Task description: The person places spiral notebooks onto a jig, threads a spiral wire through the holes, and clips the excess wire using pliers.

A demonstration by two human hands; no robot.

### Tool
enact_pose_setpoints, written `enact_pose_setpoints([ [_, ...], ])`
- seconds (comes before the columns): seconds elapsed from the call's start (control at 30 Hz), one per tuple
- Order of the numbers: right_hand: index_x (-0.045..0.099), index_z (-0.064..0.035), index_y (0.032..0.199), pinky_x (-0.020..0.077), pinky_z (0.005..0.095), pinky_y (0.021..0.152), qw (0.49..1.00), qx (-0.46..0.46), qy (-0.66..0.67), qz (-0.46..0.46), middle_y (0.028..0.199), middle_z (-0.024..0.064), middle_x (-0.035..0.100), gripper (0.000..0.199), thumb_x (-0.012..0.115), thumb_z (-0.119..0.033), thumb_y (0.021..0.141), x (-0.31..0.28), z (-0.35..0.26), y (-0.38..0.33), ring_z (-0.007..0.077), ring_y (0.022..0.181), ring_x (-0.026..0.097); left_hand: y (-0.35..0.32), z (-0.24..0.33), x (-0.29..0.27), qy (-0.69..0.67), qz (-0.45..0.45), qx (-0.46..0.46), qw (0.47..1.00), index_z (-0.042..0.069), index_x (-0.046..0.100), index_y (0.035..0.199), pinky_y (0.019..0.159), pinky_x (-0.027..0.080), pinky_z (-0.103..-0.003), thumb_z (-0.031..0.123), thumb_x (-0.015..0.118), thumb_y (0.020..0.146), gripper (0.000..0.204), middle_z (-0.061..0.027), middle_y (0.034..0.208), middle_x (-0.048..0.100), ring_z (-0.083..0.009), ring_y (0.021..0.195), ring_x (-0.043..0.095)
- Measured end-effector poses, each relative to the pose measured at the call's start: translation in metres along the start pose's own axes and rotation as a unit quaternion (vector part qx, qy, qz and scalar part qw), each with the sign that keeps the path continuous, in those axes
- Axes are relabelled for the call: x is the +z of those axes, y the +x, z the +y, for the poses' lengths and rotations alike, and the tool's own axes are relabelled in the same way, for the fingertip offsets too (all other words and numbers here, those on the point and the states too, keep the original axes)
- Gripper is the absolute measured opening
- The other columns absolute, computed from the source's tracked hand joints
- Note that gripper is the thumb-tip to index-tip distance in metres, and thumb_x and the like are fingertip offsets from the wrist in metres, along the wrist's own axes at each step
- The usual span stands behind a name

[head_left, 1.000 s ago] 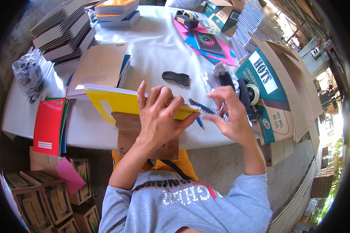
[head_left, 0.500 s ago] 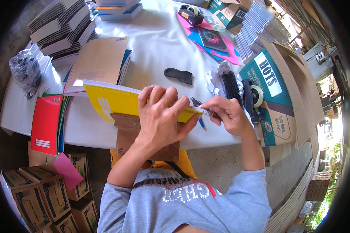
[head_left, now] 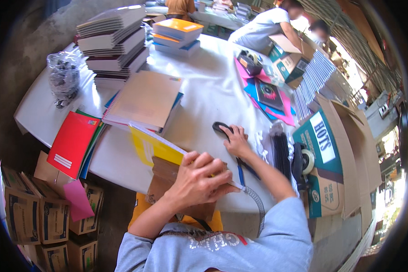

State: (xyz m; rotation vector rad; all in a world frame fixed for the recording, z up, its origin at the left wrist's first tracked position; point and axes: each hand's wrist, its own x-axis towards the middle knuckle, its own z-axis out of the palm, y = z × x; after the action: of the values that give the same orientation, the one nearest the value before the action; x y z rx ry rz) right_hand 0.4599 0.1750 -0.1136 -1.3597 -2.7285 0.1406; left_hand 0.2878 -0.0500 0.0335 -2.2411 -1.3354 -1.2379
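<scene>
My left hand [head_left: 199, 177] is closed around a yellow spiral notebook [head_left: 161, 147], held on edge against a brown cardboard piece [head_left: 161, 183]. From the notebook's right end a loose binding coil [head_left: 257, 201] hangs in a curve toward my right sleeve. Reaching forward over the white-covered table, my right hand [head_left: 235, 139] has its fingers closed on a flat black rounded piece [head_left: 218, 127], which the hand partly covers. Pliers with blue handles [head_left: 240, 172] lie beneath my right forearm.
Left of the work are a red notebook [head_left: 72, 143], a beige notebook stack [head_left: 143, 99] and a tall notebook pile [head_left: 111, 47]. To the right stand a bag of black coils [head_left: 280, 147], a tape roll [head_left: 307, 162] and a cardboard box [head_left: 319, 181]. People work beyond the table.
My right hand has left the notebook's coil end and reached forward to the black piece. The coil now hangs free. The view has tilted up, showing people at the back.
</scene>
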Motion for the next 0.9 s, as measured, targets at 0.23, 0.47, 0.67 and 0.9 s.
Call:
enact_pose_setpoints([
  [0.23,0.063,-0.0026,0.101,0.0547,0.0293,0.062,0.736,0.078,0.661,0.120,0.088,0.0094,0.067,0.028,0.058,-0.002,0.073,-0.065,-0.010,-0.009,0.0189,0.077,0.066,0.004,0.002,0.006,0.090,0.027,-0.108,0.990,0.008,0.057,0.080,0.108,0.007,-0.054,0.058,0.070,0.062,0.055,-0.0073,0.086,0.051,-0.0247,0.101,0.050],
  [0.47,0.066,0.0006,0.082,0.0528,0.0373,0.079,0.683,-0.230,0.694,0.006,0.086,0.0186,0.067,0.014,0.060,-0.012,0.084,-0.137,-0.063,-0.102,0.0329,0.083,0.065,0.007,0.007,0.009,0.038,0.060,-0.141,0.987,0.008,0.056,0.072,0.105,0.012,-0.052,0.052,0.076,0.058,0.051,-0.0090,0.087,0.052,-0.0273,0.111,0.048],
  [0.67,0.066,0.0020,0.075,0.0519,0.0321,0.074,0.619,-0.329,0.713,0.011,0.077,0.0169,0.066,0.016,0.064,-0.013,0.080,-0.155,-0.064,-0.103,0.0201,0.070,0.064,0.007,0.006,0.009,0.030,0.072,-0.142,0.987,0.008,0.056,0.070,0.106,0.012,-0.050,0.054,0.076,0.058,0.052,-0.0087,0.086,0.051,-0.0277,0.112,0.048],
  [0.9,0.069,-0.0014,0.083,0.0528,0.0334,0.075,0.657,-0.361,0.662,0.000,0.084,0.0154,0.068,0.010,0.062,-0.001,0.077,-0.165,-0.061,-0.093,0.0216,0.079,0.066,0.008,0.003,0.010,0.032,0.065,-0.127,0.989,0.007,0.055,0.069,0.105,0.013,-0.051,0.054,0.076,0.059,0.052,-0.0086,0.084,0.051,-0.0282,0.112,0.048],
])
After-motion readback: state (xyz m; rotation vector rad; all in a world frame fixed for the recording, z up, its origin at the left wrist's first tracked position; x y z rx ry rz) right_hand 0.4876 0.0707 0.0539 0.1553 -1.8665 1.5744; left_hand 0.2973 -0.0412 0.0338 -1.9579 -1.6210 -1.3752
